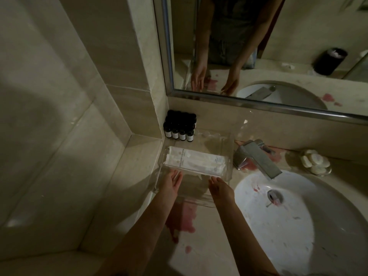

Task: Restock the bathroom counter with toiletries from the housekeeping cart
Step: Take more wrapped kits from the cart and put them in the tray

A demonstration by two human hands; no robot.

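- The left hand [171, 184] lies inside the clear tray [196, 187], fingers straight and together, palm turned partly up, with nothing in its grasp.
- The right hand [220, 188] lies beside it in the same tray, back of the hand up, fingers stretched forward and relaxed, also holding nothing.
- Just beyond both sets of fingertips lie the white packets [199, 161], long flat sachets laid side by side across the middle of the tray. The fingertips come up to their near edge, but whether they touch it cannot be told.
- Farther ahead of the left hand, past the tray's far left corner, a cluster of small dark bottles [180, 128] stands upright in the wall corner on the counter [203, 246].
- Ahead and to the right of the right hand, a metal faucet [256, 158] reaches over the white sink [278, 226], which sits just right of that forearm.
- Well off to the right, beyond the faucet, round pale soaps sit in a soap dish [316, 162].
- Pink stains [183, 222] mark the counter under and between the forearms.
- The mirror [278, 46] above reflects both outstretched hands.
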